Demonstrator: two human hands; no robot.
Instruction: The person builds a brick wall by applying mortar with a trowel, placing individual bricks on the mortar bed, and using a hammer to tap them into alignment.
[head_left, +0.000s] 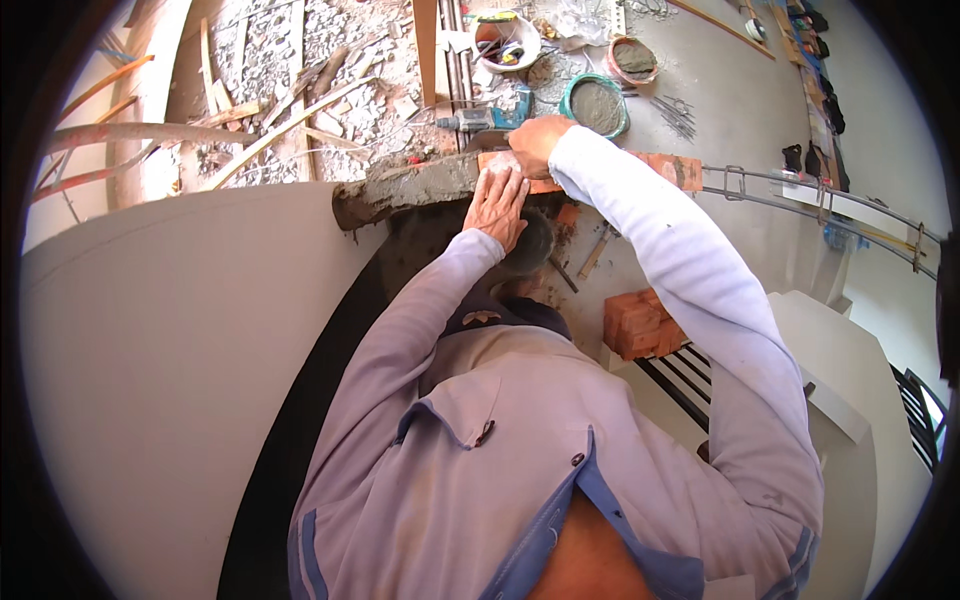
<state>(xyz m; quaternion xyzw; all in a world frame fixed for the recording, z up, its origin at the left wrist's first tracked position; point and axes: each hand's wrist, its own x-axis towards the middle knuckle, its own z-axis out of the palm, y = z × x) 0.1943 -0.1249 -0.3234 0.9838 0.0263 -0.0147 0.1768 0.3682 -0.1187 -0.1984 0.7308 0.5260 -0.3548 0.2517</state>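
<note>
A red brick (672,168) lies on top of a narrow wall edge, next to a bed of grey mortar (405,190). My right hand (537,143) presses down on the brick's left end, fingers curled over it. My left hand (497,205) lies flat against the near face of the brick and mortar, fingers spread upward. Both sleeves are pale lilac.
A white wall face (170,350) fills the left. A stack of red bricks (640,322) sits below on the right. Down on the floor are a teal mortar bucket (596,104), a second bucket (632,58), a blue drill (488,118), rubble, timber strips and a metal railing (800,195).
</note>
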